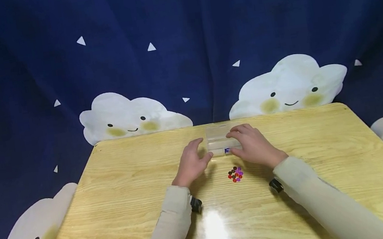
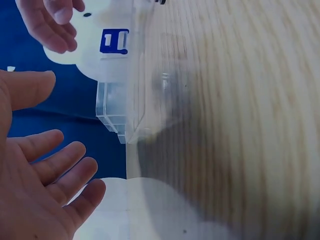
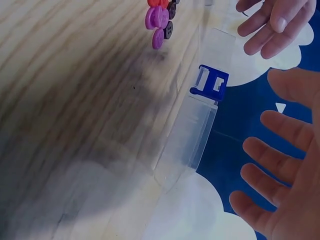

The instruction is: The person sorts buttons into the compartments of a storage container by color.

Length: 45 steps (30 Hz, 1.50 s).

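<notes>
box (image 1: 217,145) is lying at far middle of table (image 1: 113,190), probably being light, stiff, slippery; left and right ends are seeming best grips. left hand (image 1: 190,162) and right hand (image 1: 254,145) are hanging half open near it, holding nothing.

Behind the wooden table (image 1: 123,177) we see a navy curtain (image 1: 178,20) scattered with white triangles (image 1: 81,41); clouds (image 1: 293,78) show beyond the table's far edge and both its sides.
</notes>
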Available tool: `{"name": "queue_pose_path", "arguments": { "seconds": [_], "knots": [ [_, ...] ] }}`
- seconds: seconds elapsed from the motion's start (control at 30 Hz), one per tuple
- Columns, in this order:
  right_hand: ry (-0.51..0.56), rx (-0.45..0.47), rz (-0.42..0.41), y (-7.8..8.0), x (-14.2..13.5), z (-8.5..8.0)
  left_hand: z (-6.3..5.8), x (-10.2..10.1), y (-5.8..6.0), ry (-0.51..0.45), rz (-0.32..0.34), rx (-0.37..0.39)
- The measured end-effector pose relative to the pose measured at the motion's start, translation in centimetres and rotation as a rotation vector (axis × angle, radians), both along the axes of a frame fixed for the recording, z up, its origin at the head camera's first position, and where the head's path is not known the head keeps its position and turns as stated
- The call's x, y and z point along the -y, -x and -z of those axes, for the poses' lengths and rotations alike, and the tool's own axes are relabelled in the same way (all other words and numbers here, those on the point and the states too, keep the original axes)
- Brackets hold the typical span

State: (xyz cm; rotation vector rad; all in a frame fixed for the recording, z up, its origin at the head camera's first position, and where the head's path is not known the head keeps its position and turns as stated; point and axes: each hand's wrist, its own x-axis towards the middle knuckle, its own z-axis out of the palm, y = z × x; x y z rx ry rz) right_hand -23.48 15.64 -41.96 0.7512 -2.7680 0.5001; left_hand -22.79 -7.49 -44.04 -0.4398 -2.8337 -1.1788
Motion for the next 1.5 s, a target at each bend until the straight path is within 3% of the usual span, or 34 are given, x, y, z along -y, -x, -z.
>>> {"name": "queue_pose_path", "arguments": {
  "seconds": [0.33,0.47,0.67,1.1,1.5],
  "knots": [
    [-0.033,0.043,-0.048,1.3,1.3,-0.3,0.5,0.5,0.5,-0.018,-0.013,0.014],
    [-0.043,0.07,-0.039,1.8,1.6,-0.4,0.7,0.6,1.0,-0.038,-0.009,-0.002],
    [-0.089,0.137,-0.003,2.7,1.8,-0.2,1.0,0.5,1.9,-0.025,-0.002,0.035],
    [-0.132,0.18,0.012,3.8,2.3,-0.1,1.8,0.4,4.1,-0.028,0.077,0.116],
    [-0.146,0.163,0.012,4.2,2.2,0.4,1.4,0.5,5.0,0.022,0.154,0.069]
  ]
}}
